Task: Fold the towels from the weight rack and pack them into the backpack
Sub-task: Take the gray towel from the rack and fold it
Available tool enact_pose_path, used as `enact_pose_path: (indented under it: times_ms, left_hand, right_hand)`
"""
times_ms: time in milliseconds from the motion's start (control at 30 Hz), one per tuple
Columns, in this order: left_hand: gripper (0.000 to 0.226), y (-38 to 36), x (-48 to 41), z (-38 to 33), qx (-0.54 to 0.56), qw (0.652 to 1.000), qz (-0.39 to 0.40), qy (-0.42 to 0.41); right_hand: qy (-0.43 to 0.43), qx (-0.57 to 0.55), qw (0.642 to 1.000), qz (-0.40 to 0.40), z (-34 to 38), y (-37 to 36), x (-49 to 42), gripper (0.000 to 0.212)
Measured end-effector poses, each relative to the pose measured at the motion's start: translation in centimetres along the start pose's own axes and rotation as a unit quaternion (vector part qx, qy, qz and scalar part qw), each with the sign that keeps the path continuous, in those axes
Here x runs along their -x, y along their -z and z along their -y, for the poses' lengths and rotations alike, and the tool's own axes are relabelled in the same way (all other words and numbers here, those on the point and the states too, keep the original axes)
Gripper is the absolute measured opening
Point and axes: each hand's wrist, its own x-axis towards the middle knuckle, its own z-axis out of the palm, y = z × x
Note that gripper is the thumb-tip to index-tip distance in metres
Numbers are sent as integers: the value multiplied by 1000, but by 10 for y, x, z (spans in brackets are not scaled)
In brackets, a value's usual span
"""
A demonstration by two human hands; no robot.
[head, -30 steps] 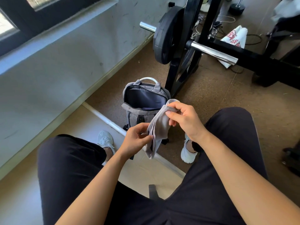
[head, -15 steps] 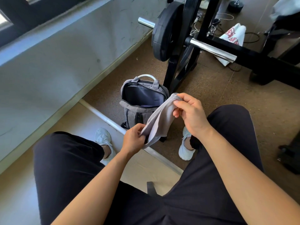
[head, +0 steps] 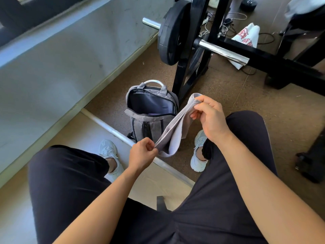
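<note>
A small grey towel point(head: 173, 132) hangs stretched between my two hands, in front of my knees. My left hand point(head: 142, 154) pinches its lower end. My right hand point(head: 210, 117) pinches its upper end, higher and to the right. Just behind the towel, a grey backpack point(head: 149, 124) stands upright on the floor with its top unzipped and its dark lining showing. The black weight rack point(head: 191, 55) rises behind the backpack, with a plate and a chrome bar on it. A white towel with red print point(head: 246, 37) hangs behind the rack's bar.
I sit with both legs in dark trousers and white shoes point(head: 197, 152) on the floor. A grey wall point(head: 61, 59) runs along the left. A white pipe point(head: 112, 131) lies across the floor. Cables point(head: 233, 16) trail behind the rack. Black equipment point(head: 311, 164) stands at the right.
My hands have drawn apart, stretching the towel out: the right hand rose and moved right, the left hand stayed low. The towel was bunched between them a second ago.
</note>
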Motion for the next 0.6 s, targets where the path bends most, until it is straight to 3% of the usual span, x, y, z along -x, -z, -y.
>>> enact_pose_path:
  times_ms: [300,467,600]
  left_hand:
    - [9,-1,-1,4,146,986,64,40]
    - [17,-3,3,1,36,999,-27,-30]
    - [38,-7,2,6,-37,996,-29,-77]
  right_hand:
    - [-2,-38,999,-17,3,1,0,15]
    - [-10,-66,998,-5,5,-1,1,13]
    - [-13,-97,995,8,6,-1,3,12]
